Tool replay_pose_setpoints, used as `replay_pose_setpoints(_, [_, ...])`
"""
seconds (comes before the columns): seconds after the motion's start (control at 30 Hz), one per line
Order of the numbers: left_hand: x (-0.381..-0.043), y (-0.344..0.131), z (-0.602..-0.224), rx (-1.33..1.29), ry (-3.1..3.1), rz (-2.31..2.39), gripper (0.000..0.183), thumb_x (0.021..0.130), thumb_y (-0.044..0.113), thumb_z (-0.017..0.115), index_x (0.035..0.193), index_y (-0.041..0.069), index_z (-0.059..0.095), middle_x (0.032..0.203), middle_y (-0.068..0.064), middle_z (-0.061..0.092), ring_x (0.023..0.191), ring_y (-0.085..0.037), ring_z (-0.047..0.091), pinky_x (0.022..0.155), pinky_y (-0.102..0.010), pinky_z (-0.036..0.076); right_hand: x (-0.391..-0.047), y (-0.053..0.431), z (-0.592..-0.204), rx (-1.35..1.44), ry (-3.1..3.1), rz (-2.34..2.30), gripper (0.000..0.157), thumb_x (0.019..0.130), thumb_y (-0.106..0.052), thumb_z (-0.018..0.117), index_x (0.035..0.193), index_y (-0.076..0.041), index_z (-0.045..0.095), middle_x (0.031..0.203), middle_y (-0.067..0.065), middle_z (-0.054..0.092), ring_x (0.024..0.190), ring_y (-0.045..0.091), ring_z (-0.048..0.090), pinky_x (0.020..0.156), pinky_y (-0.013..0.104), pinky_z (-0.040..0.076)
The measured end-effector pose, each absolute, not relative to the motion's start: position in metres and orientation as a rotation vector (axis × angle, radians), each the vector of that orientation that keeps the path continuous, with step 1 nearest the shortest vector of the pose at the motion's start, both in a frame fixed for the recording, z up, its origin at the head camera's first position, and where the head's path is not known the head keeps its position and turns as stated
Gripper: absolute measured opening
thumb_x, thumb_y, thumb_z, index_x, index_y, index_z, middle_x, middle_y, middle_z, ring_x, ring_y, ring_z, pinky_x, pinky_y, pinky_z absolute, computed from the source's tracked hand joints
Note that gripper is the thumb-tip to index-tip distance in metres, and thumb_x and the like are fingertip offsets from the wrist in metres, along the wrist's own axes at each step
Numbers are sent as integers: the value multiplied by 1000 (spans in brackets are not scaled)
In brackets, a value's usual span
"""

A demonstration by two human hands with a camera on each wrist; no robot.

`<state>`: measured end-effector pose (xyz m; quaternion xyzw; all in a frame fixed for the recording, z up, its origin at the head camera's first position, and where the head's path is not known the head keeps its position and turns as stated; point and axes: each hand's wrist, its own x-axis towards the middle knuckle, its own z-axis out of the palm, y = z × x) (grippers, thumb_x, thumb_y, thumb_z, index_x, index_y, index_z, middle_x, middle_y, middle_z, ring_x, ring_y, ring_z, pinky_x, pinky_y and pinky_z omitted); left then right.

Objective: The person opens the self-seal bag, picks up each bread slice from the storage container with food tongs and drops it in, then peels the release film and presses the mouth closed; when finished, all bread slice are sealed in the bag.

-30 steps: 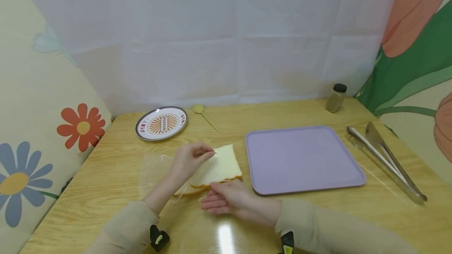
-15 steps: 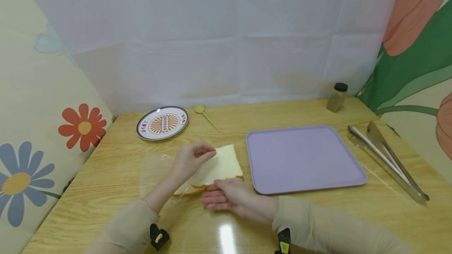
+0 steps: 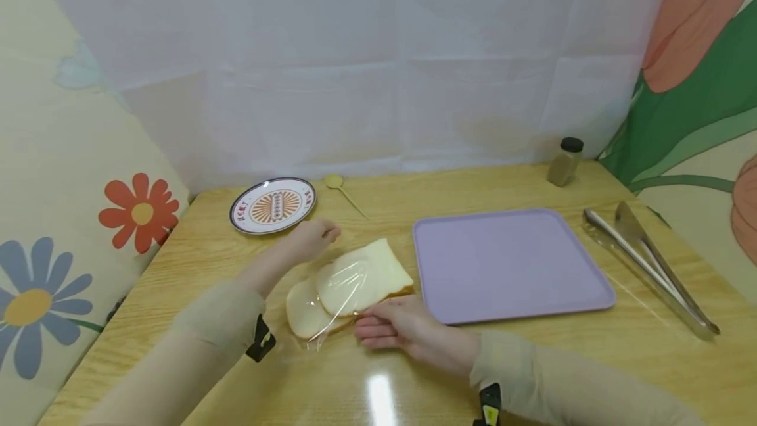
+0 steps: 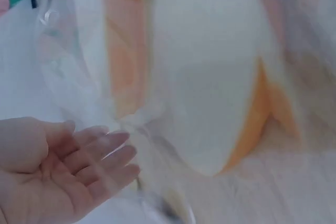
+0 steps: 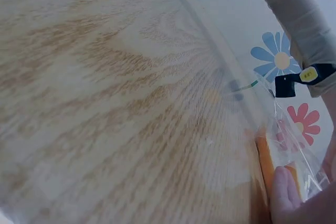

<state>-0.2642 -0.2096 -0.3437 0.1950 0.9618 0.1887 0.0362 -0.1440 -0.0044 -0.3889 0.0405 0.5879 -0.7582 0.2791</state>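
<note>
Bread slices (image 3: 378, 268) lie overlapped at the table's middle, their left part inside a clear plastic bag (image 3: 350, 286). My right hand (image 3: 405, 327) holds the near crust, thumb at the upper slice and the other fingers stretched below it. In the right wrist view its thumb (image 5: 282, 184) sits against the orange crust (image 5: 266, 156). Behind the bread's left end is my left hand (image 3: 312, 238). Seen in the left wrist view, its fingers (image 4: 113, 156) are spread and relaxed, with film overlapping them. Bread in film fills much of that view.
A purple tray (image 3: 508, 268) lies right of the bread, metal tongs (image 3: 656, 275) beyond it. A patterned plate (image 3: 273, 206) and a yellow spoon (image 3: 343, 192) sit at the back left. A black-capped jar (image 3: 566, 163) stands at the back right.
My left hand has gone from the film over the bread to a spot behind and left of it. More bread now shows. The bread and my right hand have shifted slightly right.
</note>
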Motion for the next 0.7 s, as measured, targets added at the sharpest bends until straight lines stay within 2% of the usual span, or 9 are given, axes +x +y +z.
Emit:
replay_pose_setpoints(0.03, [-279, -216, -360, 660, 2921, 607, 31, 99, 22, 46, 82, 5, 65, 75, -7, 66, 73, -22, 62, 70, -37, 52, -144, -3, -389, 101, 1582, -2031, 25, 93, -3, 51, 110, 12, 60, 93, 23, 70, 75, 19, 72, 73, 35, 60])
replay_pose_setpoints(0.1, [-295, -220, -378, 697, 2872, 589, 33, 98, 24, 46, 74, 8, 62, 66, -4, 60, 63, -18, 55, 62, -33, 48, -145, -2, -388, 90, 1593, -2022, 25, 94, -4, 50, 111, 12, 60, 95, 24, 70, 77, 20, 72, 73, 36, 60])
replay_pose_setpoints(0.17, [-301, -218, -383, 702, 2833, 600, 32, 97, 24, 48, 76, 8, 66, 62, -1, 59, 59, -14, 54, 61, -29, 47, -146, 0, -388, 78, 1603, -2009, 25, 94, -4, 50, 111, 12, 60, 97, 25, 69, 78, 21, 72, 74, 36, 59])
replay_pose_setpoints(0.23, [-298, -212, -380, 682, 2814, 600, 30, 96, 23, 50, 80, 6, 69, 59, -1, 58, 55, -11, 51, 57, -26, 45, -147, 0, -388, 63, 1614, -2005, 25, 94, -5, 50, 110, 12, 60, 97, 25, 69, 78, 20, 72, 73, 36, 60])
replay_pose_setpoints(0.3, [-285, -202, -364, 615, 2801, 546, 27, 95, 17, 50, 86, 0, 69, 57, -3, 57, 52, -9, 49, 55, -25, 44, -148, 1, -389, 48, 1628, -2002, 25, 93, -4, 51, 109, 12, 60, 96, 25, 69, 76, 19, 72, 72, 36, 60])
replay_pose_setpoints(0.43, [-267, -194, -348, 586, 2686, 623, 25, 95, 8, 47, 88, -6, 67, 49, 3, 45, 44, -1, 38, 45, -16, 36, -151, 3, -388, 22, 1665, -1984, 23, 92, -5, 52, 105, 12, 58, 88, 22, 71, 70, 16, 70, 71, 36, 60])
replay_pose_setpoints(0.53, [-271, -198, -352, 529, 2592, 699, 24, 95, 8, 48, 89, -5, 67, 49, 7, 41, 43, -1, 38, 43, -15, 35, -154, 6, -387, 12, 1695, -1961, 22, 92, -7, 51, 103, 11, 58, 81, 16, 71, 68, 16, 69, 70, 37, 60])
replay_pose_setpoints(0.63, [-304, -218, -393, 562, 2549, 761, 22, 95, 18, 53, 90, 5, 70, 50, 6, 48, 43, -3, 44, 42, -18, 40, -155, 7, -386, 7, 1718, -1947, 21, 93, -7, 50, 102, 11, 57, 77, 10, 70, 67, 16, 68, 69, 37, 60])
replay_pose_setpoints(0.7, [-336, -238, -436, 631, 2549, 818, 21, 93, 27, 57, 89, 12, 71, 52, 6, 53, 43, -4, 48, 40, -20, 43, -156, 8, -386, -4, 1734, -1939, 20, 93, -7, 49, 101, 10, 57, 74, 8, 68, 65, 16, 68, 68, 37, 60])
